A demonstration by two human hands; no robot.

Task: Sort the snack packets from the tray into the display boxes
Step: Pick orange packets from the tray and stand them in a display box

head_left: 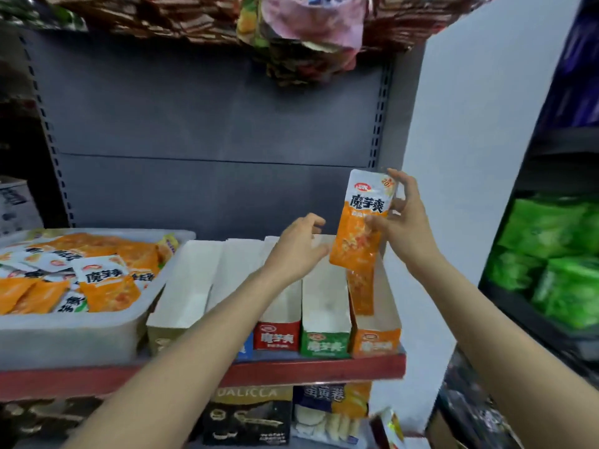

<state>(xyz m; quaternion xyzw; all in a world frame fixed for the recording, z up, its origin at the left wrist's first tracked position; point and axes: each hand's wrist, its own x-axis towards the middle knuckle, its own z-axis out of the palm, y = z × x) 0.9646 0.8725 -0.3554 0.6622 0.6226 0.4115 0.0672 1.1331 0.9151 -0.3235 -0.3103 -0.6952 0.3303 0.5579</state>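
The job looks just begun: the tray [74, 322] is full of packets, the right hand [405, 222] pinches one orange packet [359, 234] above the orange box [376, 341], which has one inside, while the left hand [298, 251], loosely curled, holds nothing.

The held snack packet [363, 222] is white at the top with bold black characters and a small red logo, orange below. The packets in the translucent white tray [64, 332] share that orange-and-white print. The display boxes are white inside; their fronts run red [277, 337], green [325, 343] and orange [377, 343]. The shelf edge [291, 371] is red, its back panel [210, 108] grey. Bright green packets [557, 254] fill the right rack.
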